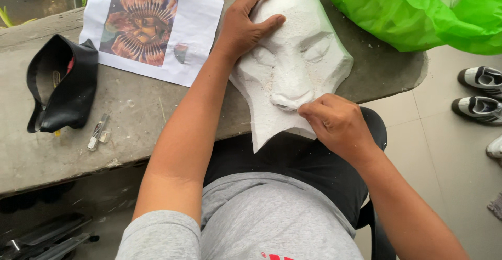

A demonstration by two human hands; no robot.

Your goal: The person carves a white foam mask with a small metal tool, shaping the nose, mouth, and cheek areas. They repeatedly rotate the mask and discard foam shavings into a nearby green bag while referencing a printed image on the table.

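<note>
A white foam block carved into a face, a mask (293, 66), rests on the edge of a grey concrete bench (130, 113) and overhangs my lap. My left hand (246, 22) lies flat on the mask's upper left part, near the forehead, fingers spread over it. My right hand (334, 121) is pinched at the mask's mouth, just under the nose; whatever small tool it may hold is hidden by the fingers. White crumbs dust the foam and my fingers.
A printed sheet with a picture of a feathered mask (151, 27) lies on the bench at the back left. A black pouch (63, 85) and a small tube (98, 132) lie left. A green plastic bag (418, 9) sits right. Shoes (481, 92) stand on the tiled floor.
</note>
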